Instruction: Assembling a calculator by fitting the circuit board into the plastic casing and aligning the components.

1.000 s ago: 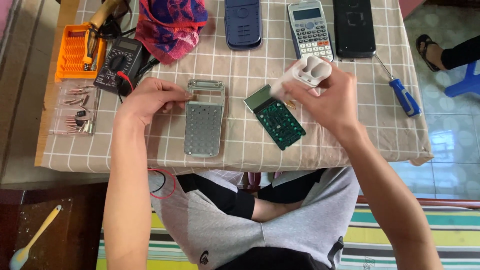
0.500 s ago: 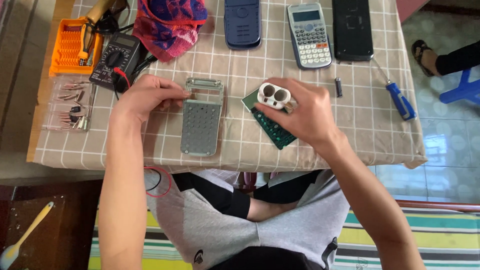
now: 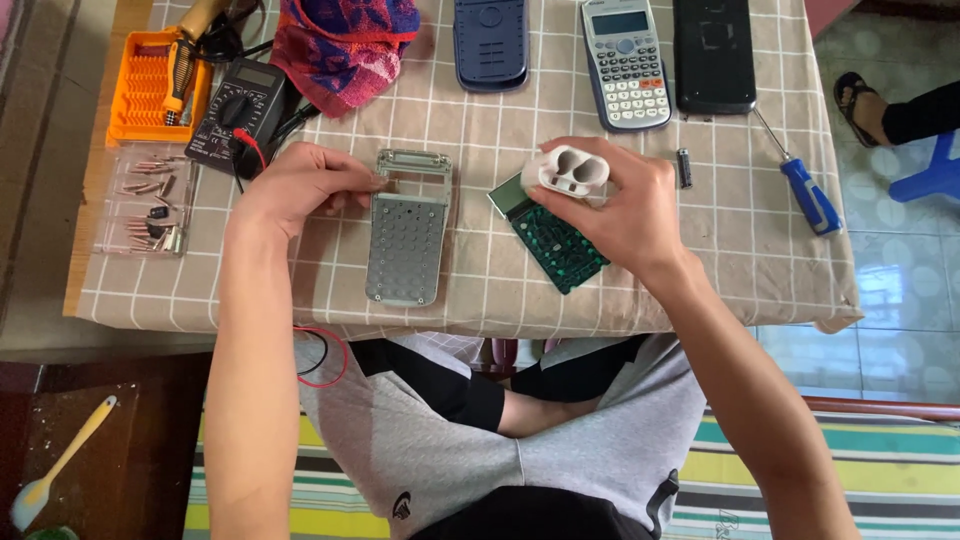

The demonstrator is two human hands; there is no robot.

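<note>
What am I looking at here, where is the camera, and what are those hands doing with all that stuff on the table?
There is no machine here: the camera sits on a person's head and looks down at their own two bare hands over a table with a checked cloth. The left hand touches the top edge of a grey calculator shell lying flat. The right hand holds a small white case just above a green circuit board. Farther back lie a whole calculator, a blue cover, a black cover, a multimeter, an orange bit tray and, at the right, a blue screwdriver.
</note>
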